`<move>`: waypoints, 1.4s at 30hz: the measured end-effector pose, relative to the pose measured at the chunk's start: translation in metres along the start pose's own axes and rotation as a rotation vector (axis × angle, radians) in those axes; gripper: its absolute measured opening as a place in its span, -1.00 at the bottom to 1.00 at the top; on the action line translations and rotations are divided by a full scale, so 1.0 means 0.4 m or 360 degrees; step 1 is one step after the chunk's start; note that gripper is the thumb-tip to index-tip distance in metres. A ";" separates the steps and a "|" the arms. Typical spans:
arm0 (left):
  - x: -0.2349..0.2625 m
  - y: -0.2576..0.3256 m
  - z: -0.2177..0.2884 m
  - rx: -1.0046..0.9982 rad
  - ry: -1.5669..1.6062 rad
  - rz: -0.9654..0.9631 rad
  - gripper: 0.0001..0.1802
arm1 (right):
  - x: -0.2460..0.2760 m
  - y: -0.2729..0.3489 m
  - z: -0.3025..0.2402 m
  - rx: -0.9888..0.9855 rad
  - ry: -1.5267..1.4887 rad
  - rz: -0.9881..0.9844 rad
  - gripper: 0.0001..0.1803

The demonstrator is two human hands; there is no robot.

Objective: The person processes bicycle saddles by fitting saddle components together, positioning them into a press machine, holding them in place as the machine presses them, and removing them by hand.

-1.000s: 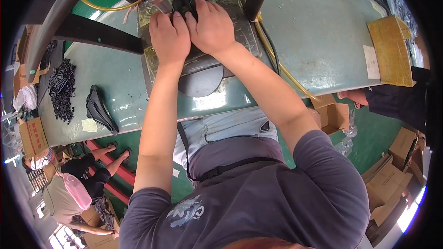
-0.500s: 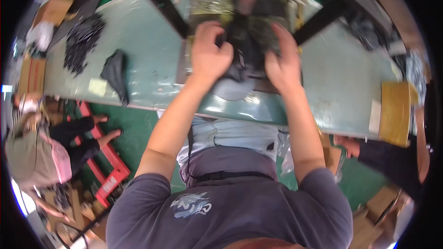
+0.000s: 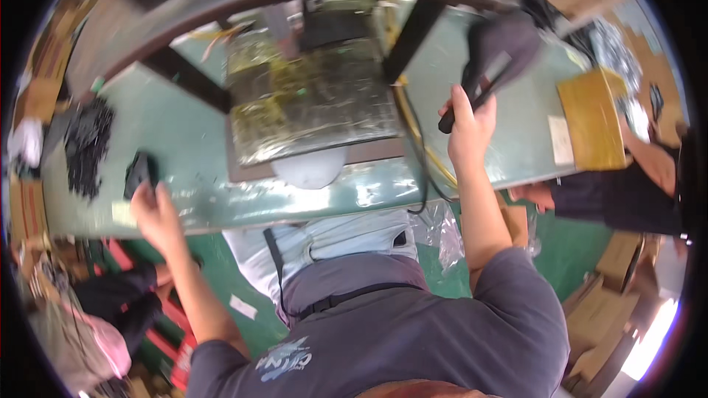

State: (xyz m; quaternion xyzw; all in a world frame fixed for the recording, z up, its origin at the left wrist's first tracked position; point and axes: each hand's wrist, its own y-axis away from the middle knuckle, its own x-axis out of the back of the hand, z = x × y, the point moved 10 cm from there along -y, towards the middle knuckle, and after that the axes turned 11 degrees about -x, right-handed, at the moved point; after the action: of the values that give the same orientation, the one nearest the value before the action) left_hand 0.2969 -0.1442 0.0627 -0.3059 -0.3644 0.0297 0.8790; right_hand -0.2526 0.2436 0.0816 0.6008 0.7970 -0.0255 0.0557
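My right hand point(image 3: 472, 121) is raised over the right part of the table and grips the narrow end of a black bicycle saddle point(image 3: 505, 44). Its wide end is blurred and points away from me; a light patch shows in its middle. I cannot tell whether it is a whole saddle or only its cover. At the left of the table, my left hand point(image 3: 156, 215) is closed round the near end of a second black saddle point(image 3: 140, 171), hiding that part. Between my arms, a plastic-wrapped block point(image 3: 317, 99) rests on a brown board point(image 3: 376, 151) under a dark metal frame point(image 3: 413, 40).
A pale rounded piece point(image 3: 310, 169) sticks out below the block. A heap of black strips point(image 3: 88, 147) lies far left, near a yellow note point(image 3: 124, 214). A cardboard box point(image 3: 590, 121) stands at the right edge. Black and yellow hoses point(image 3: 424, 147) hang beside the frame. People sit on both sides.
Both hands have left the middle of the frame. My right hand has swung right with a saddle; my left has gone left to the other saddle. The view has turned.
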 end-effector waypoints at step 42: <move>-0.475 0.063 0.830 -0.1919 0.0273 -0.0947 -0.55 | -0.394 0.275 0.061 0.1183 0.1066 -0.0785 -0.30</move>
State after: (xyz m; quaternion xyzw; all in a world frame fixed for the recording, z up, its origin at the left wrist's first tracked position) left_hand -0.0567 -0.0046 0.1120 -0.6307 -0.3149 -0.4464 0.5511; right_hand -0.1026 0.1209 0.0791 0.3510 0.8256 -0.1249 -0.4239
